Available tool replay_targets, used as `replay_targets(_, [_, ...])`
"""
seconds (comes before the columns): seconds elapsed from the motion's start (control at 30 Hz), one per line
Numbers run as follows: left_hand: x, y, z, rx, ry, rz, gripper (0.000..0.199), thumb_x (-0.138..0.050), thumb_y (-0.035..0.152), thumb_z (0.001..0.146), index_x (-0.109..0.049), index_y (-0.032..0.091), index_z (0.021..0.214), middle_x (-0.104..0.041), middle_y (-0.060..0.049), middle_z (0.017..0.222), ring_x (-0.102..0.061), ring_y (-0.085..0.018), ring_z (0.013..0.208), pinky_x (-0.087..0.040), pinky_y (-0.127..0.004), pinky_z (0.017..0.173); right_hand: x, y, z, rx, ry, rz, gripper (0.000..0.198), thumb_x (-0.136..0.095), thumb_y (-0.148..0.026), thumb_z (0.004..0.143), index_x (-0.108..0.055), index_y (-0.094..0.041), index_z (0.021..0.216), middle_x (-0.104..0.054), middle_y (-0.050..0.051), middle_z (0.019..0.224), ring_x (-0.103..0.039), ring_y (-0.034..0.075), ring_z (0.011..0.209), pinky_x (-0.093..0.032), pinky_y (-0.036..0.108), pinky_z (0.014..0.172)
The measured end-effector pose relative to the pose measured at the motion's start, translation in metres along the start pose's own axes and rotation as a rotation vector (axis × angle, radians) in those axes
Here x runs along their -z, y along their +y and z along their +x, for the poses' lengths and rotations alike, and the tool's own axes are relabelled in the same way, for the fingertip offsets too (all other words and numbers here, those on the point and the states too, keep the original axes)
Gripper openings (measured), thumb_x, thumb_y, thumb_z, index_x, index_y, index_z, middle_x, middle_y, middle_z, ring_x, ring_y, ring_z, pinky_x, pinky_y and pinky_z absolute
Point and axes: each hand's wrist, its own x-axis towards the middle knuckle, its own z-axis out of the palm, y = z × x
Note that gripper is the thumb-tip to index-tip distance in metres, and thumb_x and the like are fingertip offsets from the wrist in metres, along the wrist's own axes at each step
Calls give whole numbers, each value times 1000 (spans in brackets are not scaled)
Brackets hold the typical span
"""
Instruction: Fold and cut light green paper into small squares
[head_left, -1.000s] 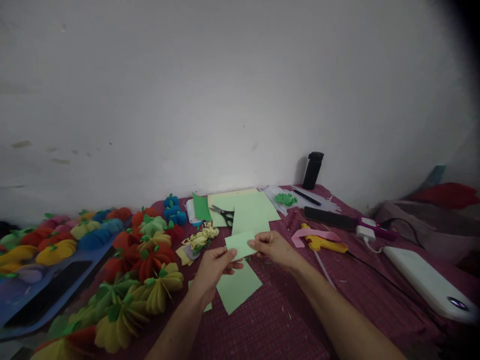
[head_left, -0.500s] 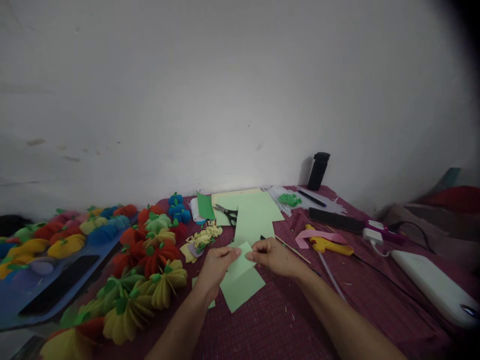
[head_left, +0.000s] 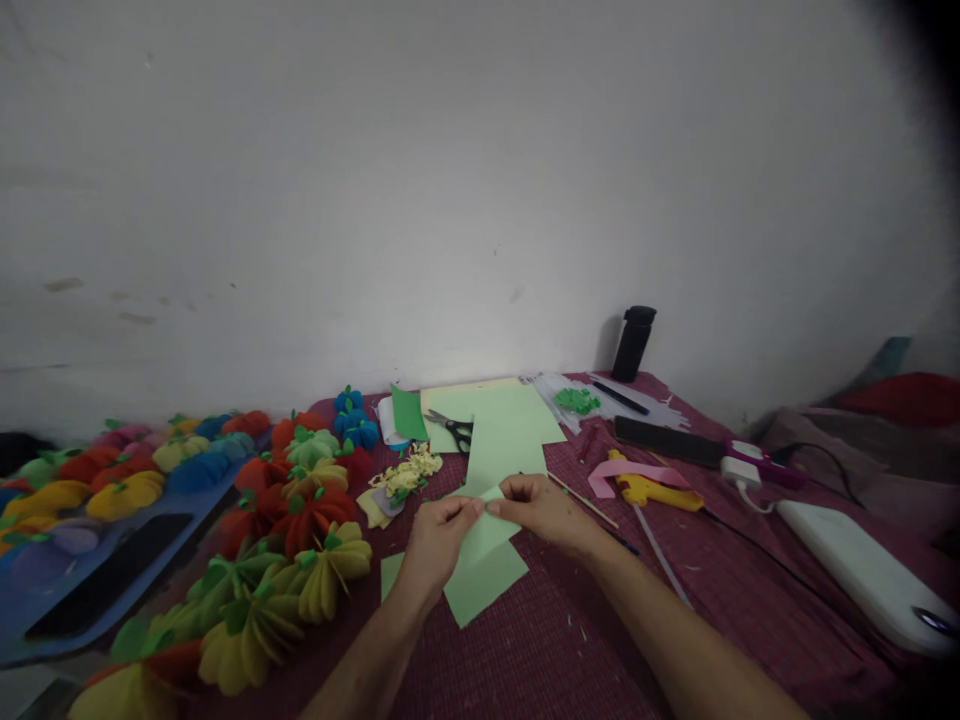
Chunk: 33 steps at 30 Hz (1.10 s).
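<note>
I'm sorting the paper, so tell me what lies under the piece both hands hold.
A green sheet sticks out below the held paper, lying on the cloth. Whatever else it covers cannot be seen.

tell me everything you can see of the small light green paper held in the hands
The small light green paper looks thin and plain, its visible lower edge straight. The left hand and right hand pinch it near its far end. It overlaps a similar sheet in view; contact is unclear.
</note>
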Motion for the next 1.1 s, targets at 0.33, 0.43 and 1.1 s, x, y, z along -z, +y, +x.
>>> replay_targets(0.33, [-4, -3, 0, -41, -25, 106, 36, -51, 46, 73, -63, 12, 68, -49, 2, 53, -37, -8, 47, -25, -19, 43, -1, -1, 1, -15, 92, 0, 28, -56, -39, 68, -56, -13, 59, -32, -7, 46, -24, 5, 43, -18, 20, 41])
replay_targets(0.43, [-4, -4, 0, -55, -27, 115, 37, -51, 46, 73, -62, 13, 65, -47, 3, 52, -36, -8, 47, -24, -19, 43, 0, 1, 2, -12, 101, 15, 25, -53, -35, 69, -55, -14, 55, -31, -7, 45, -25, 5, 43, -18, 20, 41])
replay_targets(1.1, [-4, -2, 0, 35, -94, -16, 34, -54, 45, 71, -62, 13, 64, -49, 2, 52, -37, -8, 45, -25, -19, 43, 0, -1, 2, -47, 130, 54, 21, -62, -34, 63, -62, -13, 60, -43, -6, 46, -31, 5, 43, -21, 20, 43])
